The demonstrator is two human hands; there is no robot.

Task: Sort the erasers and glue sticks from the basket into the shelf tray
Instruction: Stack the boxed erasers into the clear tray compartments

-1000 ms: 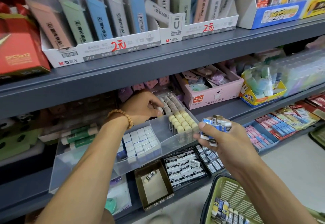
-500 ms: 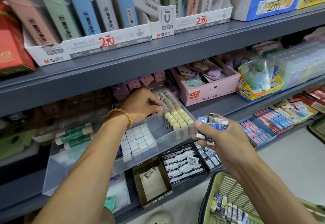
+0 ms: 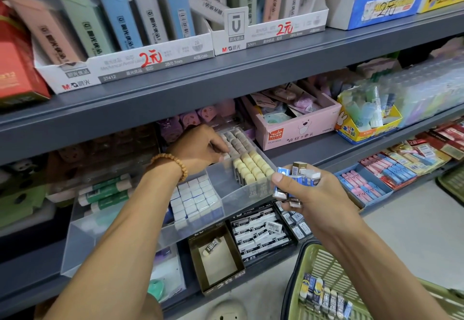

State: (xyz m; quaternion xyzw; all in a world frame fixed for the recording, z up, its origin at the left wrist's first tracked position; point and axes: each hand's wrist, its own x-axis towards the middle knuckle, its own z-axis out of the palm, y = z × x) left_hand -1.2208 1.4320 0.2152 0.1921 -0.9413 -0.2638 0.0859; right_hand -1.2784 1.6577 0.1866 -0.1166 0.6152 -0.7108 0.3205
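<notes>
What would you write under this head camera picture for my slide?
Left hand reaches into the clear shelf tray while the right hand holds a bunch of erasers above the green basket.

Both bare forearms are extended forward from the lower edge of the head view. The left hand (image 3: pixel 200 147) is reached furthest away, its back turned up and its fingers curled downward, with the fingertips pinched together; whether anything is gripped there cannot be told. A beaded bracelet (image 3: pixel 173 163) is worn on the left wrist. The right hand (image 3: pixel 308 191) is held nearer and lower, thumb on top, and a small bundle of erasers (image 3: pixel 296 179) is clasped between its thumb and curled fingers.
</notes>
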